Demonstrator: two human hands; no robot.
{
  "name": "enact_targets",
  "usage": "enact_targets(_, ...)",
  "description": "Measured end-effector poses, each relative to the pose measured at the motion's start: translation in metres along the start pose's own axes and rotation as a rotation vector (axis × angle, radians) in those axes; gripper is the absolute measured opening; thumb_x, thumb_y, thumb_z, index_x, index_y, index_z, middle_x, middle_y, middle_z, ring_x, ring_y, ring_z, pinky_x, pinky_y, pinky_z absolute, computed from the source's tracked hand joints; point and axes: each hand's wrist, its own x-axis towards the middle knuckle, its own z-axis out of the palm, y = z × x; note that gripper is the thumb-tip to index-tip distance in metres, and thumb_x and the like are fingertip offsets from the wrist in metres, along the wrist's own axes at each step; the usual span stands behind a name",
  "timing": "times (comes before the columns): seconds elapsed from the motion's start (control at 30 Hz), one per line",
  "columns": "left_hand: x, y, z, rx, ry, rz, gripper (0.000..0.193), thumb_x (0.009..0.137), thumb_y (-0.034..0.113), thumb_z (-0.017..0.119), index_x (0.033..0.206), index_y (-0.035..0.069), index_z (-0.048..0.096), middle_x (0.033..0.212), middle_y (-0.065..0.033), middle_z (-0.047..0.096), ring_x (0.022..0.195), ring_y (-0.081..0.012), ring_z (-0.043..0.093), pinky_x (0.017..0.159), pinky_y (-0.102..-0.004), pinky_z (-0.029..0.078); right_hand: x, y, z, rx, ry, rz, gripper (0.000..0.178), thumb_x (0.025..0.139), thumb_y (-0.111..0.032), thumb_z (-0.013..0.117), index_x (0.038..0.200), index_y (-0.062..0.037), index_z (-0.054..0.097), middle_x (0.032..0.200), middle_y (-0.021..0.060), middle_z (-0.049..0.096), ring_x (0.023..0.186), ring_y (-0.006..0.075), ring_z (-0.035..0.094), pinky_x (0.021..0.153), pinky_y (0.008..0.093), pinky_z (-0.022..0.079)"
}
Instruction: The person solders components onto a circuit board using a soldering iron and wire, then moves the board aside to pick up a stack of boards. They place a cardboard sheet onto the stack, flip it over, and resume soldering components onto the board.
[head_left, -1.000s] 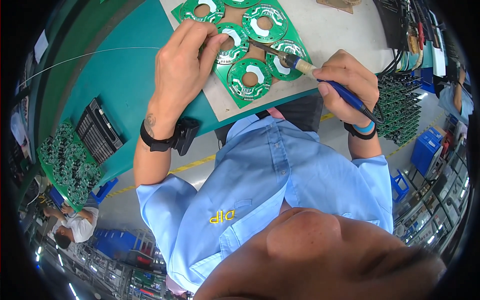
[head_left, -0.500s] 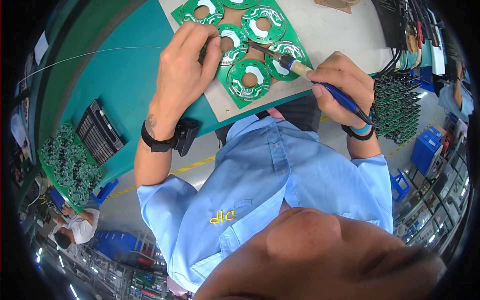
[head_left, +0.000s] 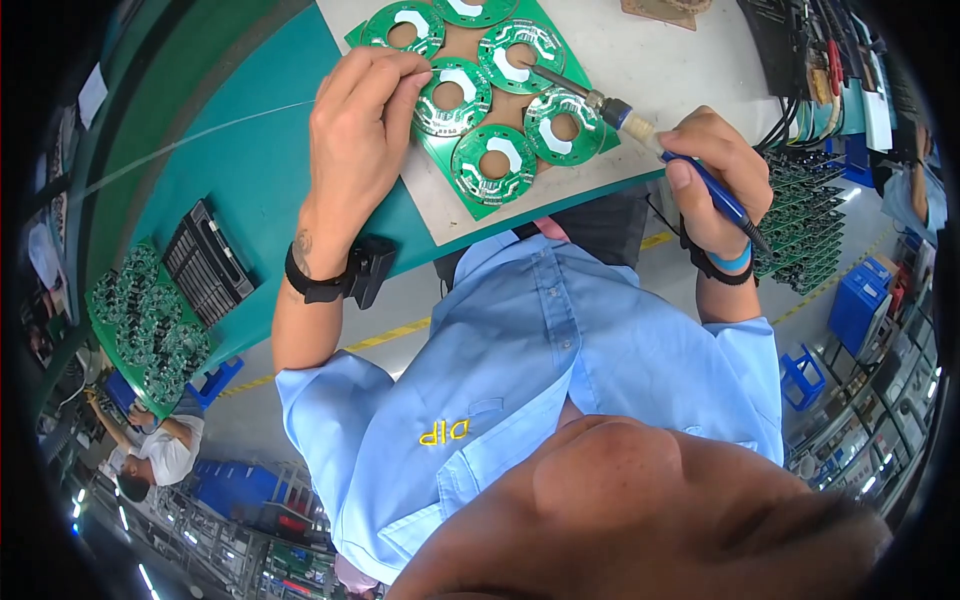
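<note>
A green panel of ring-shaped circuit boards lies on a pale sheet at the bench edge. My right hand is wrapped pen-like round the blue handle of a soldering iron. The iron's dark tip points left, over the ring board at the upper right of the panel; whether it touches cannot be told. Over the panel's left side, my left hand pinches a thin solder wire that trails off to the left. Its fingertips are beside the middle-left ring board, and the wire's end is hard to make out.
On the green bench mat at left lie a black slotted tray and a board crowded with components. Stacked green boards stand at right, below hanging cables and hand tools. Another person works at far lower left.
The soldering iron has moved up and to the right, from beside the middle-left ring board to the upper-right one. My left hand has shifted slightly left, still pinching the wire.
</note>
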Motion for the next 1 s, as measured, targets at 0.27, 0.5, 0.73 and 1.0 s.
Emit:
enact_targets(0.27,0.013,-0.004,-0.007,0.041,-0.003,0.003,0.009,0.090,0.003,0.076,0.098,0.002,0.072,0.093,-0.0101,0.068,0.079,-0.0292,0.066,0.074,-0.0390,0.052,-0.009,0.029,-0.006,-0.249,0.325,-0.012,0.018,0.096,0.002,0.067,0.112,0.0074,0.072,0.100,0.0155,0.070,0.086,0.0204,0.065,0.077,0.0301,0.051)
enact_targets(0.5,0.001,0.001,-0.010,-0.104,0.012,-0.188,0.012,0.088,0.004,0.079,0.098,0.001,0.072,0.090,-0.0103,0.067,0.079,-0.0294,0.066,0.073,-0.0391,0.052,-0.001,0.017,-0.002,-0.208,0.352,0.042,0.020,0.098,-0.001,0.061,0.112,0.0087,0.072,0.100,0.0164,0.069,0.088,0.0222,0.066,0.079,0.0321,0.052)
enact_targets(0.73,0.003,-0.005,0.000,-0.009,0.028,0.042,0.011,0.087,0.004,0.079,0.096,0.002,0.072,0.088,-0.0080,0.066,0.082,-0.0278,0.065,0.074,-0.0396,0.050,0.010,-0.003,0.012,0.030,0.027,0.008,0.019,0.096,0.000,0.062,0.108,0.0094,0.073,0.084,0.0158,0.072,0.073,0.0234,0.067,0.069,0.0344,0.053)
enact_targets(1.0,0.004,-0.001,0.010,0.047,-0.002,0.081,0.009,0.086,0.007,0.080,0.092,0.006,0.073,0.085,-0.0042,0.064,0.082,-0.0250,0.064,0.071,-0.0394,0.045,0.010,-0.001,0.021,-0.014,-0.002,0.088,0.019,0.094,0.001,0.067,0.109,0.0085,0.074,0.082,0.0149,0.074,0.070,0.0237,0.067,0.066,0.0332,0.053)
